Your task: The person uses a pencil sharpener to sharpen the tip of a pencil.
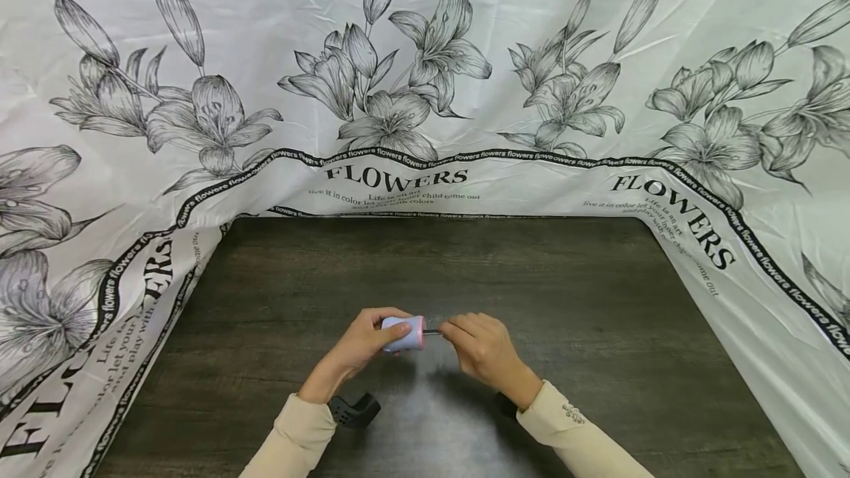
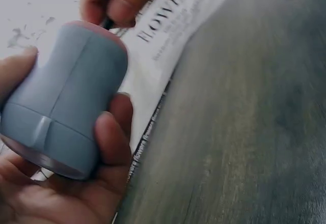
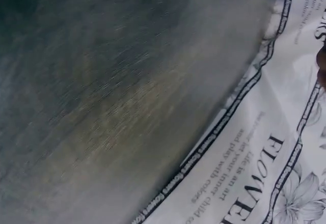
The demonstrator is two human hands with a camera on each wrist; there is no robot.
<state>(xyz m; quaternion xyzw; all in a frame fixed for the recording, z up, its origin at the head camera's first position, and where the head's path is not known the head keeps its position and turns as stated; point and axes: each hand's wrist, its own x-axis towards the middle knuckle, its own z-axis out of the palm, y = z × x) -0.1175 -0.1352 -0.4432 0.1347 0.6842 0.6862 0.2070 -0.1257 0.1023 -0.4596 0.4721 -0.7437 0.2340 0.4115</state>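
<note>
My left hand [image 1: 367,338] grips a small lavender cylinder [image 1: 393,333] with a pink end, thumb on its upper side. Seen from the left wrist, the cylinder [image 2: 66,89] is slightly waisted, with a seam along its side and its pink rim facing away. A thin dark rod [image 1: 432,332] stands out from the pink end, in line with the cylinder. My right hand [image 1: 479,345] pinches the rod's outer end, and the fingers hide the rest of it. Both hands are held over the table. Only a sliver of fingers [image 3: 322,66] shows in the right wrist view.
The dark wood-grain table [image 1: 425,264] spreads below both hands. A white cloth [image 1: 518,190] printed with flowers and lettering hangs behind it and along its sides. A black wrist mount [image 1: 355,410] sits under the left wrist.
</note>
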